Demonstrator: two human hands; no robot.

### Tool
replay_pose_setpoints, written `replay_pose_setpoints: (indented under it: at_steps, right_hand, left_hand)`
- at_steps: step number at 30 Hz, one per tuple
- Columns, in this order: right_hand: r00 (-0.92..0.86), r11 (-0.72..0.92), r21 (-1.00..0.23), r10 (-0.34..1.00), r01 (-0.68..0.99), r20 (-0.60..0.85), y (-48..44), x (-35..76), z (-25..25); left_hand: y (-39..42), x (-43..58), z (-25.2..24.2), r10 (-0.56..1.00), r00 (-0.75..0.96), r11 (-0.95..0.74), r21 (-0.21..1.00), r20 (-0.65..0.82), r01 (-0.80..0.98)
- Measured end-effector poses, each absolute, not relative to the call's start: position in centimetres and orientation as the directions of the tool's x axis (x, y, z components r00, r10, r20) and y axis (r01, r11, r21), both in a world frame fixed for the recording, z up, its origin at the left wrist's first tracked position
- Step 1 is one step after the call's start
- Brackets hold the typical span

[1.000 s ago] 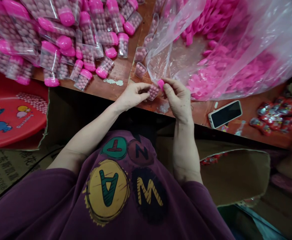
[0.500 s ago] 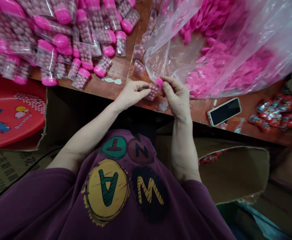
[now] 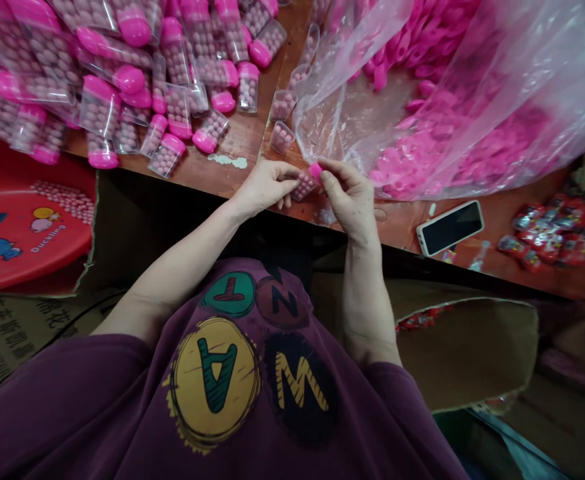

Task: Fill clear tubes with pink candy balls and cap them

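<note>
Between finger and thumb, my left hand [image 3: 267, 187] pinches a small clear container of pink balls [image 3: 303, 187] at the table's front edge. My right hand [image 3: 348, 197] is closed on a bright pink cap [image 3: 315, 171], which sits at the container's upper right end. Whether the cap is pressed fully on, I cannot tell. Just beyond my hands, uncapped containers of pink balls [image 3: 282, 137] stand in a row running away from me. Loose pink caps [image 3: 452, 147] fill a clear plastic bag [image 3: 322, 127] to the right.
A heap of capped containers [image 3: 99, 110] covers the table's left part. On the right lie a phone [image 3: 450, 228] and red shiny wrapped pieces [image 3: 547, 227]. Below the table edge are a red basin [image 3: 32, 227] with pink balls and an open cardboard box [image 3: 477, 353].
The pink cap in my right hand has moved slightly left and down, onto the end of the container. My left hand still holds the container. The view has shifted slightly.
</note>
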State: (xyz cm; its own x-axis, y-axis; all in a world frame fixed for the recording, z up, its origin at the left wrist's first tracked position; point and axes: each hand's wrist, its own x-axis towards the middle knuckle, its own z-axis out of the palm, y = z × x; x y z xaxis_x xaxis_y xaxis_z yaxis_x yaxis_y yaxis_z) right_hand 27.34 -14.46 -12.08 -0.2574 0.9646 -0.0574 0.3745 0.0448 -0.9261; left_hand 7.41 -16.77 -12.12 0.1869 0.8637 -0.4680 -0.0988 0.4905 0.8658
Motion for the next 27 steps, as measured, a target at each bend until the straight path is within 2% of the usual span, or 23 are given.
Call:
replay_pose_setpoints:
  at_steps: [7,16,27]
  right_hand:
    - [-0.297,0.156,-0.892,0.955,0.425,0.025,-14.9,26.8,-11.1]
    - [-0.275,0.173,-0.877,0.960,0.448,0.049,-15.3,26.9,-11.4]
    - [-0.273,0.310,-0.738,0.946,0.599,0.176,-16.5,25.9,-11.2]
  left_hand:
    - [-16.8,7.5,-12.3,0.853,0.185,0.513,0.851,-0.489,-0.117]
    - [-17.6,8.2,-11.9,0.908,0.140,0.405,0.913,-0.396,-0.043]
    - [-17.6,8.1,-12.2,0.891,0.163,0.439,0.895,-0.424,-0.072]
